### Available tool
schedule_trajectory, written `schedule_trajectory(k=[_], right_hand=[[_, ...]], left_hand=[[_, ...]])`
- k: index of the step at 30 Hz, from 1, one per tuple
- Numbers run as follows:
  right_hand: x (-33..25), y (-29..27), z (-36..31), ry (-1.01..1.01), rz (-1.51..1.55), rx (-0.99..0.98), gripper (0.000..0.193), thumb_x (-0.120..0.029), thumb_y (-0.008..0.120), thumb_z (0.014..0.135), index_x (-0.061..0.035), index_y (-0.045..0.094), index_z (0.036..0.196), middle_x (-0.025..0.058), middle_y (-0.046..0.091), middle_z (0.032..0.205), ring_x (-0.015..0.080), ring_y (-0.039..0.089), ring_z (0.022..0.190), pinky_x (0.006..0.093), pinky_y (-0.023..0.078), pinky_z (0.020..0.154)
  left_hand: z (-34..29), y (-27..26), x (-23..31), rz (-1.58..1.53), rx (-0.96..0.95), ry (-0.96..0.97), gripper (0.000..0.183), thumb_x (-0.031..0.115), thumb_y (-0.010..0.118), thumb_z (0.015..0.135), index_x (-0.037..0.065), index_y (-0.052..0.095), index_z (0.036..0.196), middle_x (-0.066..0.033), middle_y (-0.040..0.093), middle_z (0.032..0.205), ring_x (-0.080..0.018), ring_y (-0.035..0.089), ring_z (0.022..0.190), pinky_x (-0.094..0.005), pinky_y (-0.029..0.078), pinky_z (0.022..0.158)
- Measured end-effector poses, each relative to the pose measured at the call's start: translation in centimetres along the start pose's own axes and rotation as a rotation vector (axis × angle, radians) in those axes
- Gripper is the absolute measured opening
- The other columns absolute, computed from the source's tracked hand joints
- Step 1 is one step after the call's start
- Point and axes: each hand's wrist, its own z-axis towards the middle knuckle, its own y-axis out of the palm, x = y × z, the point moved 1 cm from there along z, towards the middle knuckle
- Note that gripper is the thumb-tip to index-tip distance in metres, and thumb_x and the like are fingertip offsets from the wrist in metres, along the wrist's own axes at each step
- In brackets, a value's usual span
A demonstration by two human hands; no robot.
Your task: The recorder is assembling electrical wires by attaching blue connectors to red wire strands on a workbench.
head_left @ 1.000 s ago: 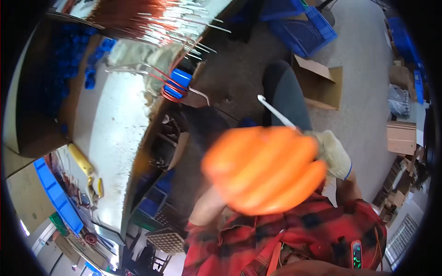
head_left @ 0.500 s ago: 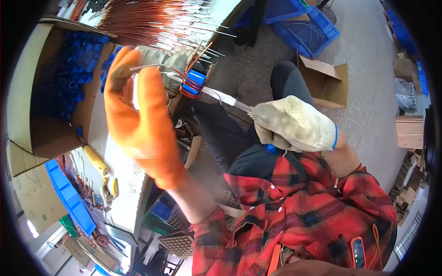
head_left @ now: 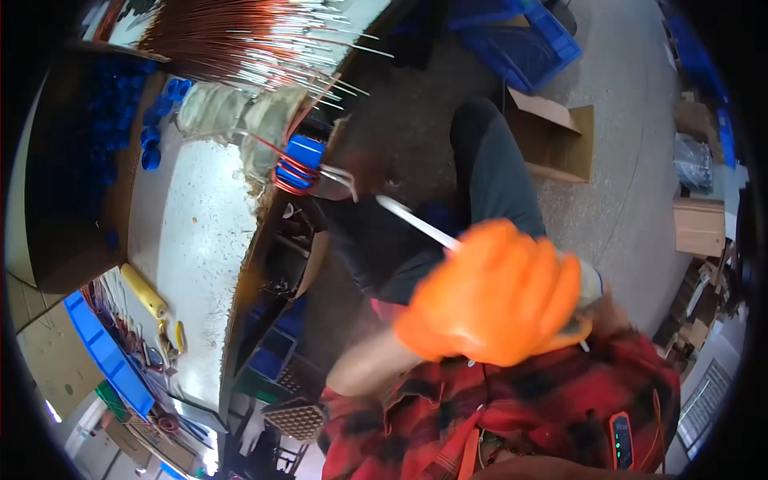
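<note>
My left hand [head_left: 492,296], in an orange glove and smeared by motion, is closed in front of my lap. A slim white rod [head_left: 420,225] sticks out of it toward the bench. Behind the orange glove, my right hand [head_left: 593,282] in a pale knit glove is mostly covered; its fingers are hidden. At the bench edge sits a blue ring-shaped core [head_left: 303,150] with copper wire [head_left: 293,177] wound around it. A bent pale wire end [head_left: 342,178] juts from its right side, apart from the rod's tip. Cloudy wrapping [head_left: 268,132] lies beside the core.
Long copper wires [head_left: 232,36] fan over the far bench. At left, a cardboard box [head_left: 48,184] holds many blue rings. A yellow roller-shaped handle [head_left: 144,290] and yellow-handled pliers [head_left: 170,340] lie nearer. An open carton [head_left: 552,136] and blue crate [head_left: 520,56] stand on the floor.
My left hand has left the core and swung right and down, over my right hand. The rod has come away from the core. The core appears lower and farther left in view.
</note>
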Motion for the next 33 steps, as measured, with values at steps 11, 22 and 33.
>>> schedule_trajectory(k=[11,22,33], right_hand=[[-3.4,2.8,0.5,-0.695,-0.853,0.751,0.024,-0.027,0.073,0.111,-0.004,0.076,0.106,0.0226,0.071,0.082,0.0339,0.075,0.074,0.0446,0.055,0.059],[-6.4,3.1,2.3,-0.353,-0.035,0.324,0.062,-0.057,0.056,0.117,-0.0084,0.07,0.082,-0.0048,0.054,0.06,0.0048,0.049,0.052,0.0256,0.038,0.051],[-5.9,1.9,2.3,-0.354,-0.035,0.182,0.05,-0.05,0.059,0.118,-0.0037,0.072,0.104,0.002,0.067,0.076,0.0116,0.059,0.054,0.0283,0.046,0.049]], left_hand=[[2.2,-10.5,-10.8,0.174,0.298,-0.228,0.069,0.043,0.042,0.122,-0.013,0.048,0.161,-0.0316,0.071,0.142,-0.038,0.067,0.137,-0.0466,0.049,0.12],[0.9,-10.3,-10.4,0.234,0.288,-0.314,0.066,0.043,0.047,0.121,-0.012,0.054,0.156,-0.0296,0.073,0.142,-0.035,0.072,0.129,-0.0424,0.052,0.116],[0.8,-9.6,-10.7,0.523,0.302,-0.143,0.068,0.046,0.042,0.121,-0.013,0.058,0.15,-0.0281,0.074,0.135,-0.0423,0.07,0.129,-0.0491,0.053,0.115]])
